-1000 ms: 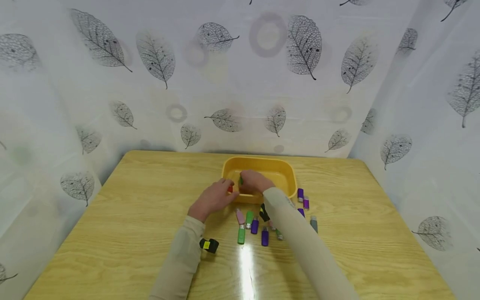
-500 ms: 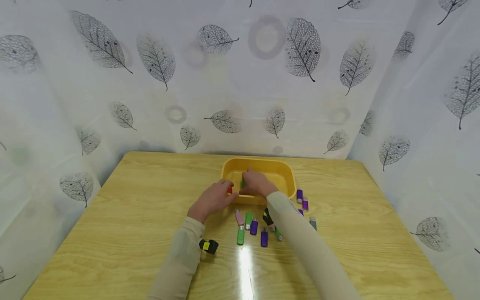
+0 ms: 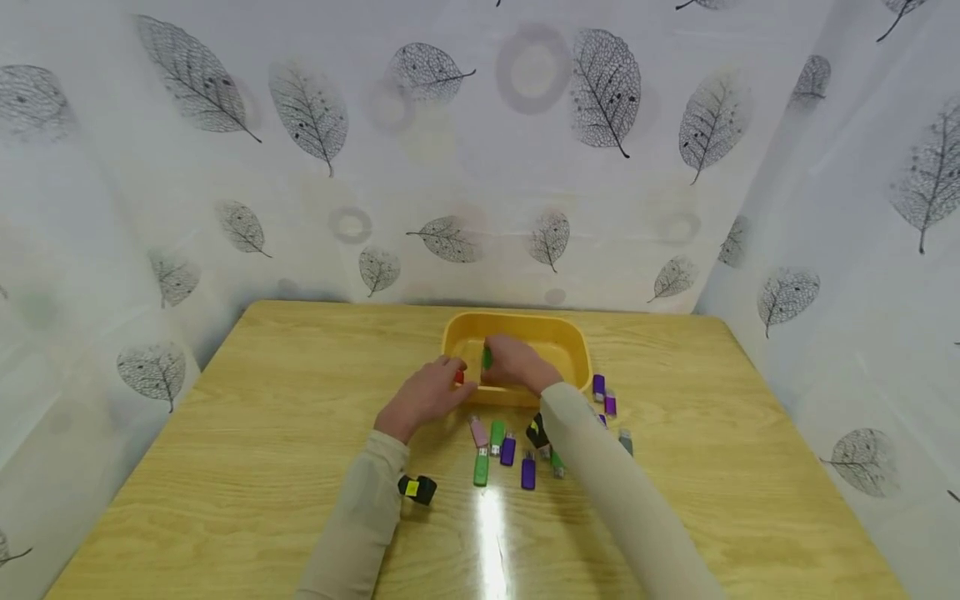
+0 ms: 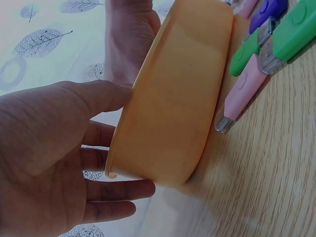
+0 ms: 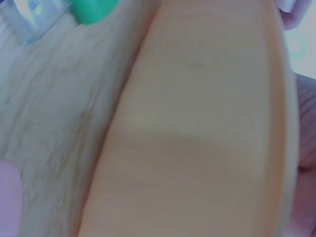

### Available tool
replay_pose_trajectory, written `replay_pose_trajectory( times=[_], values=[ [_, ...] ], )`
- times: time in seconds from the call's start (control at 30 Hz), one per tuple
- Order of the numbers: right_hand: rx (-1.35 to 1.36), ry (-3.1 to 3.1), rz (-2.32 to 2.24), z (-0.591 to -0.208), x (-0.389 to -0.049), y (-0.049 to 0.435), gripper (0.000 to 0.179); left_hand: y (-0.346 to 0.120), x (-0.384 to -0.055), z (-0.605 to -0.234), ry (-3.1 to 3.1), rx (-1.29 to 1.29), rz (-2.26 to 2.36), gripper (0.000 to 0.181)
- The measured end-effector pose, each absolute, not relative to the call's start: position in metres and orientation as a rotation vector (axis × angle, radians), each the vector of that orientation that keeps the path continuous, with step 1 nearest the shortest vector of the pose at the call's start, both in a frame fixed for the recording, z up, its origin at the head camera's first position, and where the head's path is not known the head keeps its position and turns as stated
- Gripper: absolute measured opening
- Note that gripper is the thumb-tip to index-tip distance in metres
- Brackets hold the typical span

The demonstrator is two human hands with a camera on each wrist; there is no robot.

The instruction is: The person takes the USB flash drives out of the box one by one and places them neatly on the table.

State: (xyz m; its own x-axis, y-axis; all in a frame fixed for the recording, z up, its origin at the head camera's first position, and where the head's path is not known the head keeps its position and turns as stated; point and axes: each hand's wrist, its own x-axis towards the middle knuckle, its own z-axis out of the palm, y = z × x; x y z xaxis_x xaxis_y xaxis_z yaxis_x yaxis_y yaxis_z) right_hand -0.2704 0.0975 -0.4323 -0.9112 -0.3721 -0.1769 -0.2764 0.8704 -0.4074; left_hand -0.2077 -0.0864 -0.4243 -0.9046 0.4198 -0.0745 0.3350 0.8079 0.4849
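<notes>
In the head view my left hand (image 3: 426, 396) is at the near left corner of a yellow plastic tray (image 3: 577, 350). The left wrist view has its thumb against the tray's rim (image 4: 140, 81) and two fingers passing behind the wall, so it grips the rim there. A small red thing (image 3: 459, 377) shows beside those fingertips; its kind is mostly hidden. My right hand (image 3: 517, 363) reaches over the near wall into the tray and holds a green USB stick (image 3: 487, 358). In the right wrist view the tray's outer wall (image 5: 192, 123) hides the fingers.
In front of the tray lie loose USB sticks: a pink one (image 3: 478, 432), green ones (image 3: 481, 467), purple ones (image 3: 528, 473). More purple sticks (image 3: 598, 387) and a grey one (image 3: 626, 442) lie to the right, partly behind my right sleeve (image 3: 600, 467). A leaf-print curtain stands behind the table.
My right hand has shifted slightly to the right inside the tray, with the green USB stick still in its fingers. My left hand stays at the tray's corner.
</notes>
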Motion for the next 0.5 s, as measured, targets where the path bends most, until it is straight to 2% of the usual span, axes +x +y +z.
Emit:
replay_pose_trajectory(
  times=[0.3, 0.4, 0.5],
  values=[
    [-0.565, 2.824, -0.677, -0.418, -0.258, 0.106, 0.020, -0.085, -0.210, -0.427, 2.806, 0.582, 0.710, 0.047],
    [-0.556, 2.845, -0.694, -0.414, -0.251, 0.108, 0.029, -0.085, -0.210, -0.427, 2.805, 0.583, 0.709, 0.047],
    [-0.530, 2.868, -0.732, -0.409, -0.242, 0.110, 0.048, -0.085, -0.209, -0.427, 2.805, 0.577, 0.713, 0.048]
  ],
)
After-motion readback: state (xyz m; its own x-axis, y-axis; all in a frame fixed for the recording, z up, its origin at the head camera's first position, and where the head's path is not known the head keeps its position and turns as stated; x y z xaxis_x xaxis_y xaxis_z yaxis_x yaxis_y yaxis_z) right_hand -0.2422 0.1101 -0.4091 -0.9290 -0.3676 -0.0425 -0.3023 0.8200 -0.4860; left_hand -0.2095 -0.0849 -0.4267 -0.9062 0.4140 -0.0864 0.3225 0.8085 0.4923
